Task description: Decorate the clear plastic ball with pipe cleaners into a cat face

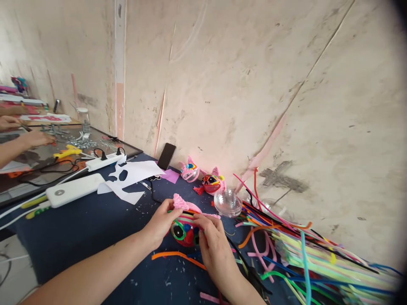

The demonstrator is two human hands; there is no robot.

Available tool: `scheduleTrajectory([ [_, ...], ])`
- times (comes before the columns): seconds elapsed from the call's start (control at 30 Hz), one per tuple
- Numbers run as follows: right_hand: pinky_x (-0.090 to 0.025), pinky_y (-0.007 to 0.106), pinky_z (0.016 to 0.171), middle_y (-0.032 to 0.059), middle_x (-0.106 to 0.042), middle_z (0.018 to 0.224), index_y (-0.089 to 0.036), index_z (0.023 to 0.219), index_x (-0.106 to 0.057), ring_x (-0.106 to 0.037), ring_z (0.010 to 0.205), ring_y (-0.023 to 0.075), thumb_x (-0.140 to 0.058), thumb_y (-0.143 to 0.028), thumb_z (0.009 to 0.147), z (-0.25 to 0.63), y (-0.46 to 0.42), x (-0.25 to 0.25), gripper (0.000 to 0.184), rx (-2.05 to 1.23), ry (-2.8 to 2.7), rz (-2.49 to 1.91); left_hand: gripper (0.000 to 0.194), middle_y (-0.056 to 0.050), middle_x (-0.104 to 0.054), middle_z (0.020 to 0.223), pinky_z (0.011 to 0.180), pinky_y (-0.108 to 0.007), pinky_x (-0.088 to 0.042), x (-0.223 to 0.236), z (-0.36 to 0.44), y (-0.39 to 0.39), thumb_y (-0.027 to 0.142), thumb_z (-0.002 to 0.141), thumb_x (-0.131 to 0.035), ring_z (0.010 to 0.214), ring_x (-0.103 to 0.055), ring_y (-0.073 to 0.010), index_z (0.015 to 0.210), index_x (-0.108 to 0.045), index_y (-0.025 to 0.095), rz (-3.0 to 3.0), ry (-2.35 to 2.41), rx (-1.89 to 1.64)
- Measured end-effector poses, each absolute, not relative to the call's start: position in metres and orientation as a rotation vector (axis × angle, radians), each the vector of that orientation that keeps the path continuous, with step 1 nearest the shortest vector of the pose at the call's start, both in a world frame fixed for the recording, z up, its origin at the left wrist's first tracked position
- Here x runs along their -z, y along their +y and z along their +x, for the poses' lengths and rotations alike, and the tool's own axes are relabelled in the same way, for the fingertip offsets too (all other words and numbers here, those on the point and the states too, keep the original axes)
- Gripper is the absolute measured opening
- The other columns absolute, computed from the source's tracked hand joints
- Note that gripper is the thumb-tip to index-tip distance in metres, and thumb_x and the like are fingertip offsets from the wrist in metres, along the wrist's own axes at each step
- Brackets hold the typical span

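As L grip & R grip clamp its sides, round pipe-cleaner toy sits btwn them.
Fuzzy pink flap by L thumb, striped ridges up top, glossy blk eye in green ring; clear dome just past R grip. Toy's R side hidden behind R fingers.

A single head-worn camera looked forward and down from the wearer's own eye level, facing the stained wall across the dark blue desk. The left hand and right hand appeared close, below centre; the wall filled the upper part.
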State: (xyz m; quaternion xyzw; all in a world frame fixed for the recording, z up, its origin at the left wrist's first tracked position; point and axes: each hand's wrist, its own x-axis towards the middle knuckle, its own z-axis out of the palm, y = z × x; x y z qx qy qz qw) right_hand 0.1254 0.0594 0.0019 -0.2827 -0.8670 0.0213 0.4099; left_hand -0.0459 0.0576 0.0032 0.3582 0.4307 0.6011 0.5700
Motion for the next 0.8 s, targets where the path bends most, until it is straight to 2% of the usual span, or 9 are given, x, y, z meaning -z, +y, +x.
scheduleTrajectory([
  [0.2, -0.051, 0.041, 0.086, 0.0097, -0.061, 0.114, -0.022, 0.110, -0.053, -0.054, 0.101, 0.0215, -0.039, -0.003, 0.088, 0.1262, 0.0577, -0.0003, 0.032, -0.088, -2.201, -0.743, 0.027, -0.005, -0.068, 0.095, 0.083, -0.033, -0.045, -0.0064, -0.0483, 0.0562, 0.018, 0.066, -0.066, 0.095, -0.063, -0.0222, 0.092, -0.060, 0.016, 0.809, 0.964, -1.400],
  [0.57, -0.052, 0.044, 0.085, 0.0101, -0.059, 0.123, -0.022, 0.121, -0.049, -0.055, 0.101, 0.0227, -0.039, -0.002, 0.085, 0.1284, 0.0593, 0.0049, 0.043, 0.029, -2.274, -0.654, 0.025, -0.002, -0.068, 0.081, 0.071, -0.028, -0.045, -0.0024, -0.0505, 0.0584, 0.014, 0.061, -0.063, 0.075, -0.063, -0.0173, 0.085, -0.060, 0.016, 0.747, 0.924, -1.382],
  [0.8, -0.050, 0.043, 0.087, 0.0091, -0.062, 0.118, -0.021, 0.119, -0.050, -0.055, 0.101, 0.0225, -0.039, 0.000, 0.084, 0.1297, 0.0593, 0.0046, 0.042, 0.037, -2.270, -0.659, 0.025, -0.002, -0.068, 0.085, 0.074, -0.028, -0.044, 0.0009, -0.0518, 0.0566, 0.013, 0.062, -0.061, 0.080, -0.063, -0.0176, 0.086, -0.061, 0.016, 0.787, 0.874, -1.380],
])
